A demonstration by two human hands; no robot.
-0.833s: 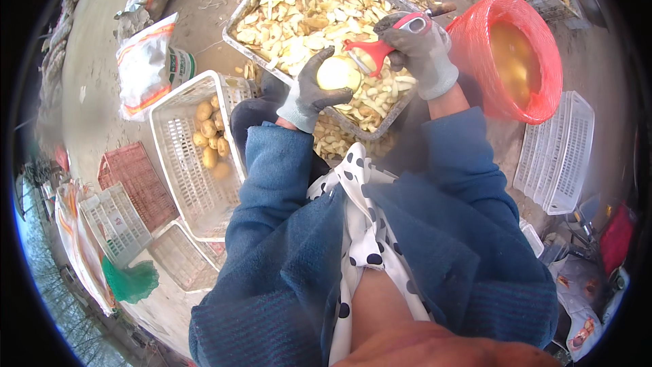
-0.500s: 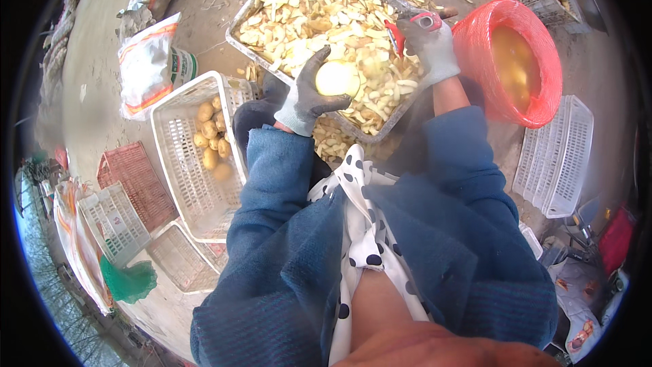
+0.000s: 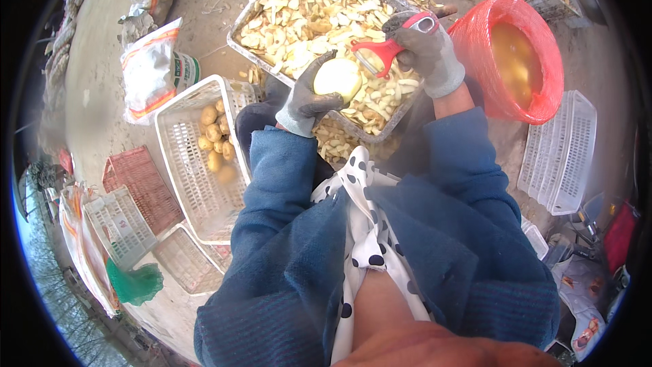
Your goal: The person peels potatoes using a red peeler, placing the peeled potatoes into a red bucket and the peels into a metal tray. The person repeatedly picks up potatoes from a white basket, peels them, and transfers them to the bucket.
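In my gloved left hand [image 3: 309, 98] rests a pale, peeled potato [image 3: 338, 79], fingers wrapped round its left side. My gloved right hand [image 3: 429, 51] grips a red Y-shaped peeler [image 3: 386, 51] by its handle. The peeler's blade end points left toward the potato, a small gap apart from it. Both hands are over the near part of a large tray [image 3: 239, 42] heaped with potato peelings [image 3: 305, 10].
A white plastic crate [image 3: 173, 143] with unpeeled potatoes [image 3: 216, 132] stands at my left. To the right is a red-lined bucket [image 3: 468, 47] of yellowish-brown liquid. Stacked white crates [image 3: 560, 153] lie beyond it. A white sack [image 3: 146, 71] stands at far left.
The peeler has turned from upright beside the right hand to reaching left, nearer the potato. The potato shows more clearly in my left hand, which has barely moved.
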